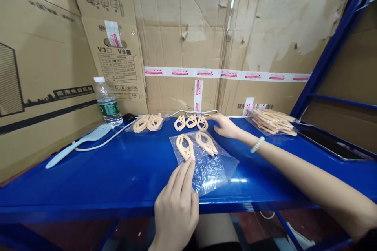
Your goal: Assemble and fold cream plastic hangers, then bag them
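- Cardboard wall (182,27): torn, taped panels, standing well beyond the clear plastic bag (212,170), my landmark.
- Blue table (118,172): one, spreading out around the bag.
- Left hand (176,204): at the bag's near left side; fingers straight, close together, tips on the left loop piece (189,151). Gripping or merely pressing, I cannot tell.
- Bagged stack (272,121): right of the bag; pieces overlap, uncountable to me.
- Right hand (225,126): just beyond the bag's far right corner; thumb spread from loosely bent fingers, nothing seen between.
- Loop pieces: two, over the bag's far half; the left one's long axis slopes nearward to the left fingertips, which cover its end.
- Folded pieces (191,126): three, beyond the bag; the rightmost lies immediately left of the right index fingertip, the nearer hand. Contact unclear.
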`<state>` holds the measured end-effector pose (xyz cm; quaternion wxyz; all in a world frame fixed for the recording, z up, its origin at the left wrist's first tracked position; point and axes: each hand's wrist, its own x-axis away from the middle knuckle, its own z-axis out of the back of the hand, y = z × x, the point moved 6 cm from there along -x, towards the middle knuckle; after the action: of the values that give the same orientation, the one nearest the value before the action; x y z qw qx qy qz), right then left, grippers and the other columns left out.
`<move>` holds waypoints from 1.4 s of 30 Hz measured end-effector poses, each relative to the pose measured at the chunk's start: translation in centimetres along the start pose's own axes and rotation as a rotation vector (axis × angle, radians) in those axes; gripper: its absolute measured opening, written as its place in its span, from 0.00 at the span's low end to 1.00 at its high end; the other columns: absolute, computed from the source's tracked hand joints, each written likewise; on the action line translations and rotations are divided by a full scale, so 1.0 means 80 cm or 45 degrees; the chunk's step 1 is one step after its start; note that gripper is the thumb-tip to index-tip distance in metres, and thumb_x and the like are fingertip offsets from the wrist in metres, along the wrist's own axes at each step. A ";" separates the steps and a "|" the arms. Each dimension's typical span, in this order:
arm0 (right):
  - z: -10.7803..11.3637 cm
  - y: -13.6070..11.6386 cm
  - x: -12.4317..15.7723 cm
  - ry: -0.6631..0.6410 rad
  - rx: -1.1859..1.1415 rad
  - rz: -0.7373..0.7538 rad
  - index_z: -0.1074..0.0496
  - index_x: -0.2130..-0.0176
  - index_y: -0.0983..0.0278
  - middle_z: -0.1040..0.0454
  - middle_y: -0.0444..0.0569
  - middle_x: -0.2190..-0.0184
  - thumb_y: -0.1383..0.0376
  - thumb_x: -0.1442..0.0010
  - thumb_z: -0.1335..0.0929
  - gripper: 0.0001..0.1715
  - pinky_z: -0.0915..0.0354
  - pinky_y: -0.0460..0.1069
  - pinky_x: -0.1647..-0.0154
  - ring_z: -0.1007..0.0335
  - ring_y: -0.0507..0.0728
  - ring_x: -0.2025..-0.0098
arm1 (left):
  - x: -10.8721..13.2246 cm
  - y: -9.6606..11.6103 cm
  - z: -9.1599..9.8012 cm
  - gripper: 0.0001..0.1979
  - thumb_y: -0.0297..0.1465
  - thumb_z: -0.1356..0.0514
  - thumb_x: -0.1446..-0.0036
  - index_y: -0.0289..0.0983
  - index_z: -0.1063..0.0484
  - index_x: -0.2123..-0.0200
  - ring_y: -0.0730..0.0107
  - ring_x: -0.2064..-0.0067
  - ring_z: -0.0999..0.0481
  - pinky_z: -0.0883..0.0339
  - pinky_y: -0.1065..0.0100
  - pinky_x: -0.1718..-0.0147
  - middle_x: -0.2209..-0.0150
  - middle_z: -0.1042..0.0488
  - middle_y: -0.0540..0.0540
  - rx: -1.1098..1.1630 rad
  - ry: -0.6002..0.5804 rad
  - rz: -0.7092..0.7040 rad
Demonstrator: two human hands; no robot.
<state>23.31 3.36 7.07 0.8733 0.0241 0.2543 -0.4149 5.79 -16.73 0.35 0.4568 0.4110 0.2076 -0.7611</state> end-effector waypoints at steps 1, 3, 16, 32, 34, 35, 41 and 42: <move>-0.014 0.013 -0.011 -0.053 0.033 0.024 0.29 0.47 0.70 0.28 0.60 0.45 0.83 0.55 0.39 0.36 0.40 0.58 0.40 0.35 0.63 0.41 | 0.000 0.000 0.000 0.25 0.20 0.51 0.41 0.30 0.36 0.40 0.59 0.44 0.29 0.26 0.62 0.56 0.44 0.28 0.40 -0.008 0.006 -0.010; -0.039 0.032 -0.029 -0.168 0.098 0.069 0.33 0.42 0.69 0.33 0.60 0.40 0.84 0.56 0.39 0.43 0.42 0.57 0.38 0.39 0.63 0.38 | -0.001 0.001 0.000 0.25 0.20 0.51 0.41 0.29 0.36 0.41 0.59 0.43 0.30 0.26 0.63 0.56 0.44 0.28 0.41 -0.018 0.013 -0.035; -0.021 0.086 -0.005 -0.547 0.354 0.012 0.27 0.52 0.68 0.24 0.60 0.56 0.77 0.50 0.33 0.25 0.32 0.53 0.54 0.26 0.64 0.53 | -0.002 -0.001 -0.001 0.24 0.20 0.49 0.42 0.30 0.34 0.42 0.61 0.44 0.29 0.28 0.66 0.58 0.44 0.28 0.44 -0.019 0.065 -0.035; 0.133 -0.056 0.153 0.669 0.233 0.233 0.28 0.59 0.60 0.23 0.47 0.67 0.66 0.37 0.32 0.05 0.30 0.51 0.66 0.26 0.55 0.66 | -0.002 0.001 -0.003 0.26 0.21 0.50 0.42 0.33 0.37 0.39 0.61 0.44 0.29 0.29 0.65 0.55 0.42 0.29 0.44 0.007 -0.003 0.038; 0.143 -0.098 0.157 0.758 0.191 0.309 0.29 0.59 0.59 0.24 0.46 0.68 0.68 0.39 0.30 0.07 0.30 0.50 0.68 0.26 0.54 0.68 | -0.003 0.002 -0.002 0.27 0.21 0.50 0.42 0.33 0.38 0.39 0.62 0.44 0.29 0.29 0.66 0.55 0.42 0.30 0.44 0.003 -0.011 0.050; 0.146 -0.118 0.159 0.768 0.161 0.348 0.30 0.59 0.58 0.24 0.45 0.69 0.68 0.40 0.30 0.08 0.30 0.49 0.68 0.27 0.54 0.69 | -0.003 0.002 -0.001 0.27 0.21 0.50 0.42 0.33 0.38 0.38 0.62 0.44 0.29 0.29 0.66 0.56 0.42 0.30 0.44 0.002 -0.012 0.056; 0.105 -0.204 0.159 0.282 0.149 0.616 0.28 0.60 0.62 0.26 0.48 0.69 0.70 0.32 0.40 0.12 0.35 0.48 0.71 0.32 0.52 0.71 | -0.005 0.002 0.001 0.27 0.21 0.51 0.41 0.33 0.39 0.38 0.63 0.42 0.31 0.31 0.66 0.53 0.41 0.31 0.43 0.001 -0.023 0.069; 0.095 -0.208 0.157 0.228 0.186 0.642 0.28 0.62 0.63 0.27 0.48 0.71 0.70 0.31 0.42 0.15 0.37 0.48 0.73 0.34 0.52 0.73 | -0.005 0.002 0.001 0.27 0.21 0.51 0.41 0.33 0.40 0.38 0.63 0.42 0.31 0.31 0.66 0.53 0.41 0.31 0.43 -0.001 -0.023 0.067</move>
<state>20.85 -18.41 10.64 0.9189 0.1861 0.2860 -0.1980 5.97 -16.62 0.70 0.4786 0.4094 0.1929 -0.7524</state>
